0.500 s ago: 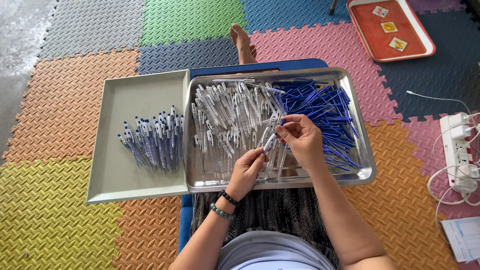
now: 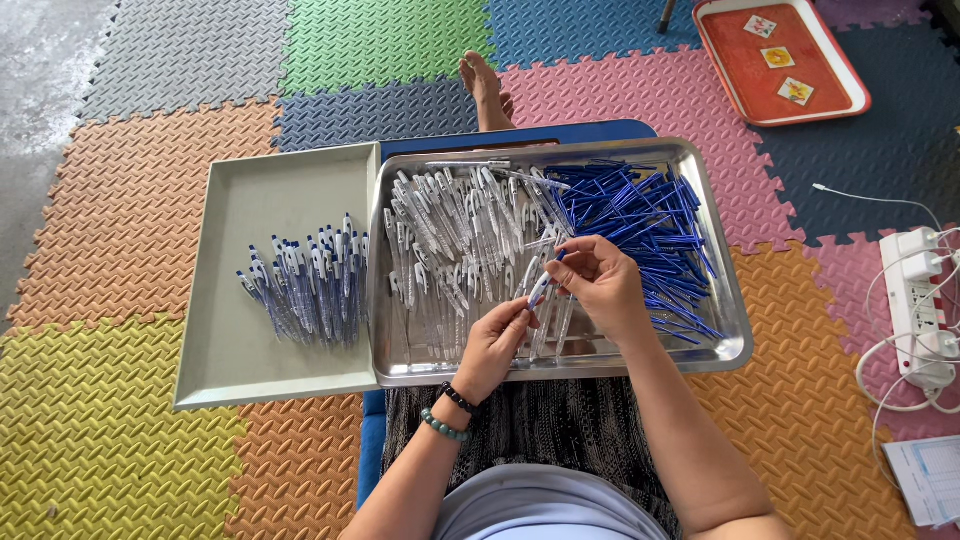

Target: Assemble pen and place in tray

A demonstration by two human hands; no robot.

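Over the steel tray's point(image 2: 720, 352) near edge, both hands pinch one pen barrel point(image 2: 539, 290): left hand point(image 2: 495, 345) low, right hand point(image 2: 600, 285) fingers closed on top. Finished pens point(image 2: 310, 290) sit on the grey tray point(image 2: 250, 370), right side.

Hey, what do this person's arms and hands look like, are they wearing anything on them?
Both forearms are bare, with no sleeves in view. The left hand has two bracelets at its wrist: a black bracelet and a green beaded bracelet. The right hand wears nothing visible; no gloves on either.

Colourful interlocking foam mats point(image 2: 150, 420) cover the floor (bare grey concrete point(image 2: 35, 90) at the left edge), evenly daylit
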